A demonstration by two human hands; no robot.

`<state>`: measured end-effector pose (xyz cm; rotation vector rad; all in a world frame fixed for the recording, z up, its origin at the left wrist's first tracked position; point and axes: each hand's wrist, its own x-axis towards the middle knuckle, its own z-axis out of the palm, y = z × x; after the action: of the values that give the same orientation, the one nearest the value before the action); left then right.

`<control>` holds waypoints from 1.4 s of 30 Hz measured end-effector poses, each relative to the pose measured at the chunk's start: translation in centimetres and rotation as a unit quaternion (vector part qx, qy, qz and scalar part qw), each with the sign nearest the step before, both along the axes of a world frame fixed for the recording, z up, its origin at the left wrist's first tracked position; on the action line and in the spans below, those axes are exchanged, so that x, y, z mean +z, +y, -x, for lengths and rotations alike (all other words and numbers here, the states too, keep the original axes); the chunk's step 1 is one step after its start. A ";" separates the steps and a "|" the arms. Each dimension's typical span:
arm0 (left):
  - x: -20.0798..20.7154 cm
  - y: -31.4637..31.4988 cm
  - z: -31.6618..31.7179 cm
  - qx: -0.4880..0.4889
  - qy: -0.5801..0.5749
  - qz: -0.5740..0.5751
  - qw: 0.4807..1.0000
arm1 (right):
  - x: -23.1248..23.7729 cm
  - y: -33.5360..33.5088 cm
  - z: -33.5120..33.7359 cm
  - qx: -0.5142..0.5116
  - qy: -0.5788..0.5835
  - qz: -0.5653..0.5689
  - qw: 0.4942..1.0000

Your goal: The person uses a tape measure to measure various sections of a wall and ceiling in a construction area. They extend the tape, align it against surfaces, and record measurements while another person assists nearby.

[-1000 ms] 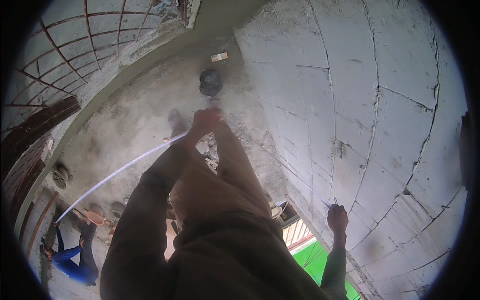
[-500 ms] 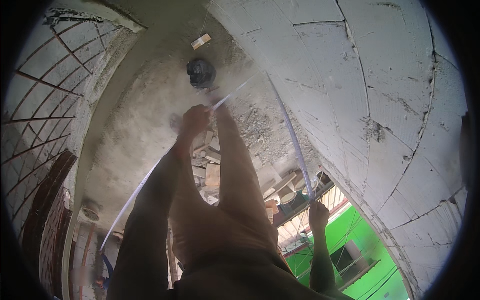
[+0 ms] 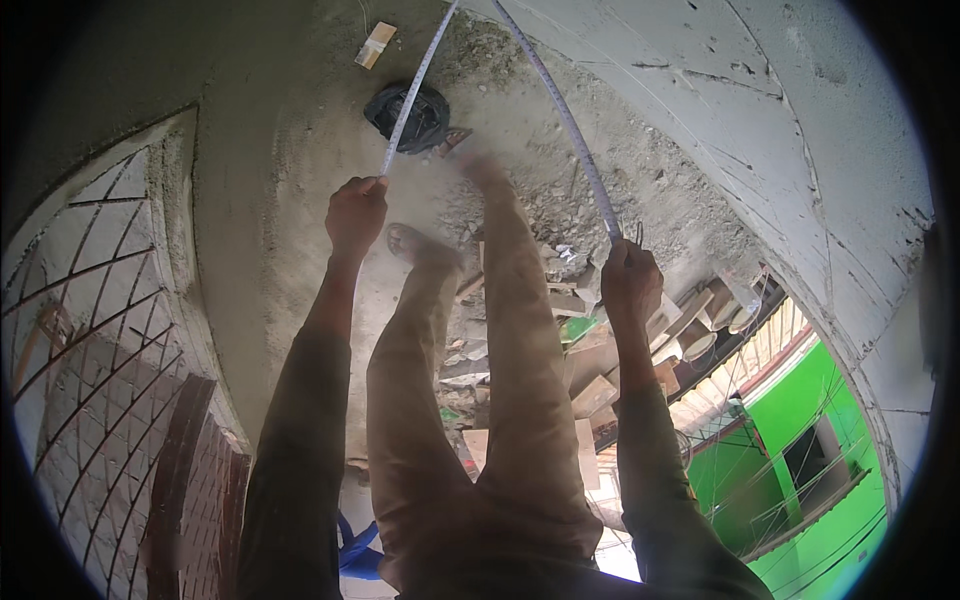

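Note:
My left hand [image 3: 357, 215] is closed on a pale measuring tape [image 3: 408, 118] with tick marks along it. From that fist the strip rises and leans right to the top edge of the view. My right hand [image 3: 632, 283] grips another length, which runs up and to the left and looks bluish from this side. The two lengths come close together at the top, where their meeting point is cut off. Both arms stretch forward, one on each side of my legs, and no tape case can be made out in either fist.
A black basin-like object [image 3: 410, 118] and a small wooden piece [image 3: 376, 46] lie on the dusty floor. Rubble and boards [image 3: 595, 398] lie right of my legs. A metal grille [image 3: 95, 290] stands left, a block wall [image 3: 800, 130] right. Someone's blue clothing [image 3: 360, 552] shows below.
My left hand has drawn back slightly left, its tape now rising ahead instead of trailing behind. My right hand has come up and forward. My legs have stepped, and the view has turned.

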<state>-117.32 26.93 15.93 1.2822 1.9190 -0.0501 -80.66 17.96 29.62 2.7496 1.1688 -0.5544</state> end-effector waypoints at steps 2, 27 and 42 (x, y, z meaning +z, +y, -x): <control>-0.3 0.6 -0.1 -0.001 0.030 0.014 0.999 | -1.6 0.6 -0.3 -0.004 0.012 0.009 1.000; -2.9 1.7 -0.6 -0.040 0.107 0.051 0.992 | -6.1 6.0 -1.9 -0.021 0.061 -0.012 0.998; 1.7 2.7 -2.7 0.003 0.121 0.090 0.989 | -3.4 5.2 -3.7 -0.017 0.054 -0.016 0.998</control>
<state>-114.61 29.63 17.58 1.1917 2.0688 -0.3839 -76.96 23.13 26.18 2.8032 1.1652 -0.7024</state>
